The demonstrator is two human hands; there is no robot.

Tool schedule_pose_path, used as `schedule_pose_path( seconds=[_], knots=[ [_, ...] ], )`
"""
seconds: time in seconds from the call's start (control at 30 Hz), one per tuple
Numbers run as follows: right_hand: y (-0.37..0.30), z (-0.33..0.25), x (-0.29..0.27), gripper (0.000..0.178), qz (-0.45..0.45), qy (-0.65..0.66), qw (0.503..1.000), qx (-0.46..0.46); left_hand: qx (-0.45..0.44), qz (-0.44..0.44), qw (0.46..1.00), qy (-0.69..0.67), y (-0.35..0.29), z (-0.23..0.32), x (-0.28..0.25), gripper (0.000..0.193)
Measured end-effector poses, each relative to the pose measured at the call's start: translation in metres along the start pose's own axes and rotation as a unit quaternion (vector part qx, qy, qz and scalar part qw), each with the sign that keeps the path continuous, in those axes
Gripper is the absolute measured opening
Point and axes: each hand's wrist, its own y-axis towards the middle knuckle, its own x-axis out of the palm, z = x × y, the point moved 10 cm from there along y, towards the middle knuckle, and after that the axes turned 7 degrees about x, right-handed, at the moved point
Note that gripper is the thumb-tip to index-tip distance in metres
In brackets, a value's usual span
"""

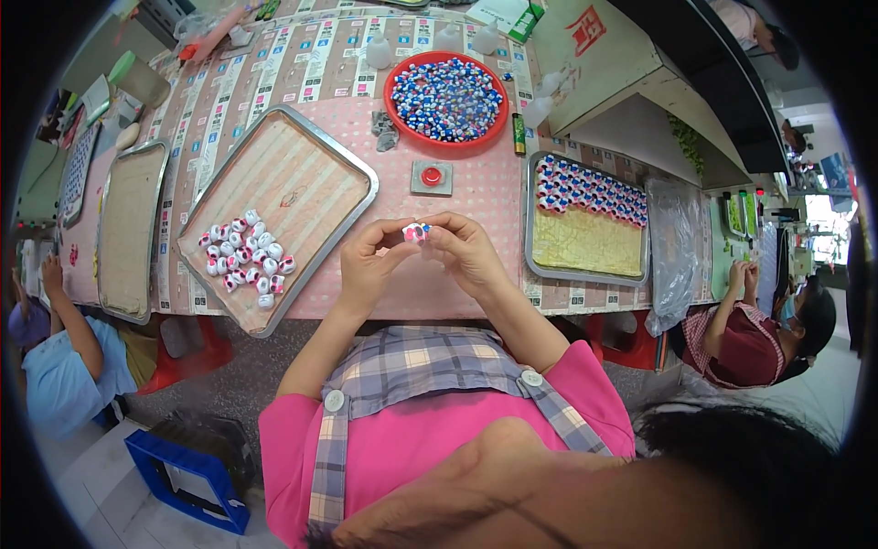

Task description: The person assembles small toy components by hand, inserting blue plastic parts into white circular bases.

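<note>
Both my hands meet in front of me over the pink table cover. Between the fingertips of my left hand (369,258) and my right hand (468,254) is a small white-and-pink figure part (415,233). A bit of blue shows at its right side, by my right fingers. Left of my hands, a metal-rimmed tray (306,151) holds several loose white-and-pink parts (247,249) in its near half. Straight ahead, a round red tray (502,117) is heaped with small blue-and-white parts (446,96). A small dish of red stuff (432,177) sits on a grey square just beyond my hands.
On the right, another tray (590,245) carries rows of joined pink, white and blue pieces (590,190), beside a crumpled plastic bag (675,242). White bottles (448,38) stand at the back, near a box (594,55). Other people sit at both sides.
</note>
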Motion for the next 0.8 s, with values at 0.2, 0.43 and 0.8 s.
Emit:
schedule_pose_path(
  seconds=[0.2, 0.43, 0.8],
  knots=[
    [-0.003, 0.015, -0.016, 0.017, 0.047, 0.004, 0.998, 0.045, 0.106, -0.054, 0.965, 0.233, 0.003, 0.017, 0.016, 0.031],
    [-0.074, -0.134, -0.158, 0.023, 0.309, -0.352, 0.854, -0.226, 0.076, 0.074, 0.964, 0.245, -0.004, 0.003, -0.077, 0.029],
    [-0.085, -0.140, -0.179, 0.032, 0.360, -0.749, 0.534, -0.155, 0.054, 0.213, 0.827, 0.517, -0.014, 0.056, -0.219, 0.016]
  ],
)
